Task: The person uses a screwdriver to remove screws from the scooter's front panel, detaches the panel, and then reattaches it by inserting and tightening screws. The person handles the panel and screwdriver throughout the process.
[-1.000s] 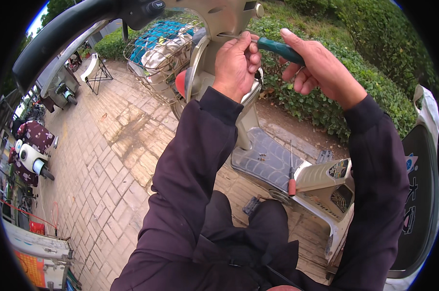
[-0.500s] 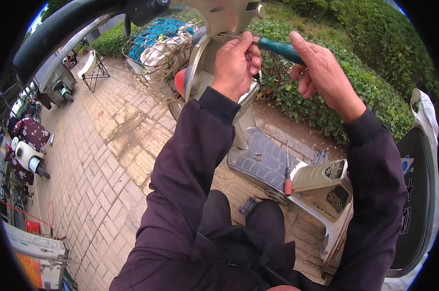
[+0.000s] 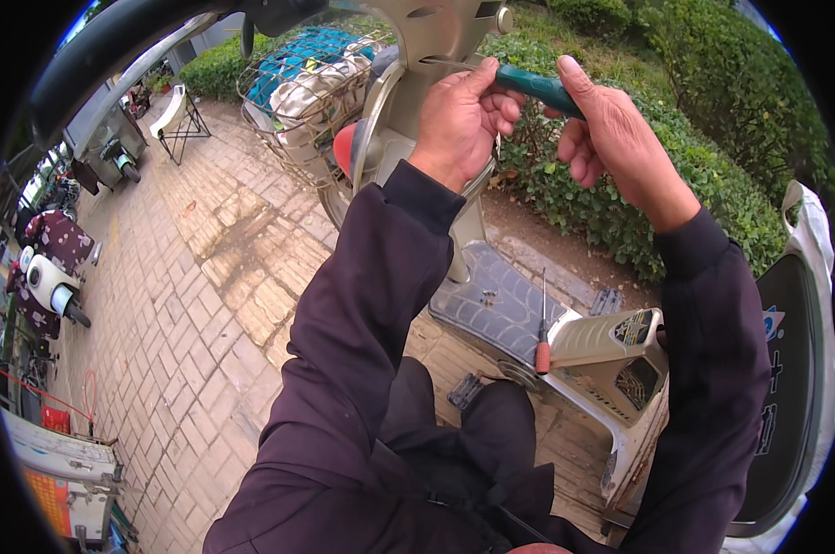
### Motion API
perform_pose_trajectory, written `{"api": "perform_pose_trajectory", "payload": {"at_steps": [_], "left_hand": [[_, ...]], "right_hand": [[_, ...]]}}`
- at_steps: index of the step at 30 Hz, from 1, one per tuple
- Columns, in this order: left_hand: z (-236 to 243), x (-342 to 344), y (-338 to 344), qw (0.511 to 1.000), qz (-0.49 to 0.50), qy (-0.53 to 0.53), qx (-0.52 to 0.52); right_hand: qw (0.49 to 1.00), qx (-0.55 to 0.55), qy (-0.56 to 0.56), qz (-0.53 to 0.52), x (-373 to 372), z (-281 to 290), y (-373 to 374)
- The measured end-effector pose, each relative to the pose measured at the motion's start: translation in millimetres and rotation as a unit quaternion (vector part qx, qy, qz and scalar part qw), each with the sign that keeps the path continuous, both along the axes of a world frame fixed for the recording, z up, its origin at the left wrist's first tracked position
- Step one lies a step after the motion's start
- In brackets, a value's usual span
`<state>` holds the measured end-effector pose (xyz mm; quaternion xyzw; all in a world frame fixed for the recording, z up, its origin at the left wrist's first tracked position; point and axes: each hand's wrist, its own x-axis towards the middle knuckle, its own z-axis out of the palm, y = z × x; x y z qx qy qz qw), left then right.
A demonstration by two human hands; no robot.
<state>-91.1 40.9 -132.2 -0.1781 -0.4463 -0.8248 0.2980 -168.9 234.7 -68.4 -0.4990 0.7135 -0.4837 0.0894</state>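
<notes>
A screwdriver with a green handle (image 3: 537, 88) reaches across to the beige scooter's front panel (image 3: 436, 37), its thin shaft entering a slot there. The fingers and thumb of my left hand (image 3: 463, 120) pinch it where shaft meets handle. Around the handle's butt end is my right hand (image 3: 625, 152), thumb raised and fingers curled below. The tip is hidden inside the slot. On the scooter's dark footboard (image 3: 496, 323) rests a second screwdriver with a red handle (image 3: 543, 357), beside a few small dark bits (image 3: 489, 297), perhaps screws.
The black handlebar (image 3: 113, 55) arcs across the upper left. Past the scooter's front stands a wire basket (image 3: 311, 102) with cloth and bags. Hedges (image 3: 611, 203) border the right side. A folding chair (image 3: 179, 125) and a parked scooter (image 3: 53, 282) stand on the paving to the left.
The view has shifted slightly. Both hands keep the green-handled screwdriver at the slot, its handle a little further right and tilted slightly differently.
</notes>
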Motion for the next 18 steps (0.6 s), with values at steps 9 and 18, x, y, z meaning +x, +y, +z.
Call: {"api": "perform_pose_trajectory", "payload": {"at_steps": [9,18], "left_hand": [[4,5,11,0.998,0.016,-0.058,0.001],[5,7,19,0.995,0.041,-0.089,0.022]], "right_hand": [[0.761,-0.166,0.618,-0.104,9,-14,-10],[0.999,0.001,-0.031,0.018,6,0,-10]]}}
